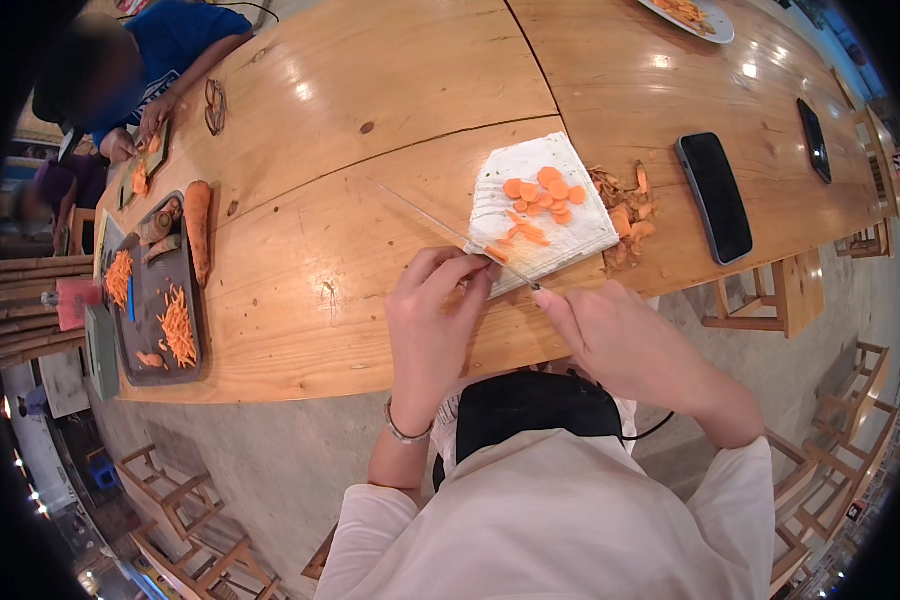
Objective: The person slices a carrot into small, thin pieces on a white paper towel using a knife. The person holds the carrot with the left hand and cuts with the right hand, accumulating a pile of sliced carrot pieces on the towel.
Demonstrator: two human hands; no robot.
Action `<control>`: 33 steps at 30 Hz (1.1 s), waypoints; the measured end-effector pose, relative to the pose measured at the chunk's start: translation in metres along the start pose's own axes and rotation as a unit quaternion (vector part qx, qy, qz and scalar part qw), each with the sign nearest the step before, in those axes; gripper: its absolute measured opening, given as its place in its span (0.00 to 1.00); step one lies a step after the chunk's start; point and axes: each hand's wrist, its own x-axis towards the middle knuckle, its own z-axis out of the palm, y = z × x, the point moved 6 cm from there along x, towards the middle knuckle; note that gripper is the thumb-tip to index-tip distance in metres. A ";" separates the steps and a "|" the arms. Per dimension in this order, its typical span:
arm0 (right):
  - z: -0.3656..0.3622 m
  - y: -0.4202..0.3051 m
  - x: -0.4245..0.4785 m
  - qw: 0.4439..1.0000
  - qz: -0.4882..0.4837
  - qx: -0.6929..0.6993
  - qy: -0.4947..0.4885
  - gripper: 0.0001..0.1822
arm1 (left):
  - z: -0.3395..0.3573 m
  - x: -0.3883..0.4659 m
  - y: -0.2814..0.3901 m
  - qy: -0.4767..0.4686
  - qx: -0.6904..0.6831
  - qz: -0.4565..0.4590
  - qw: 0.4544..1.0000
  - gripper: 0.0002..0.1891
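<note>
My right hand [619, 341] grips the handle of a knife [439, 223], whose thin blade points away to the upper left. The fingers of my left hand [436, 304] pinch a carrot piece [497, 254] beside the blade; my fingers partly hide it. Both hands are at the near edge of a white sheet [495, 169] that looks like folded paper towel. Round carrot slices [548, 178] are spread over the sheet, some overlapping. Nearer to me on it are thin carrot strips [529, 234]. Carrot peelings [630, 225] are heaped against its right side.
Right of the peelings lies a smartphone [715, 199], with a second phone [815, 141] farther off. At left, a dark tray [141, 330] bears shredded carrot; a whole carrot [197, 232] lies along its edge. A plate [722, 26], eyeglasses [215, 107] and a person in blue [184, 34] are beyond.
</note>
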 end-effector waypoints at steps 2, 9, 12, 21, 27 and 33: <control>0.000 -0.002 0.004 0.998 -0.035 -0.017 0.045 0.12 | 0.000 0.001 0.000 -0.006 0.022 0.004 1.000 0.07; -0.005 -0.001 0.010 0.999 -0.009 -0.029 0.032 0.17 | 0.002 -0.003 -0.003 -0.002 0.059 0.029 0.998 0.08; -0.007 0.004 0.005 0.999 0.016 0.014 0.038 0.22 | 0.002 -0.001 -0.002 -0.007 0.024 0.022 0.999 0.07; -0.007 0.003 0.003 0.994 0.051 0.100 0.016 0.22 | 0.003 -0.004 -0.003 0.008 0.021 -0.023 0.999 0.06; -0.001 0.001 0.003 0.996 0.029 0.083 0.032 0.23 | 0.002 -0.007 -0.004 0.033 0.016 0.009 0.999 0.07; 0.001 0.002 0.020 0.995 -0.033 0.059 0.073 0.20 | 0.006 -0.009 -0.003 0.028 0.034 0.001 0.999 0.08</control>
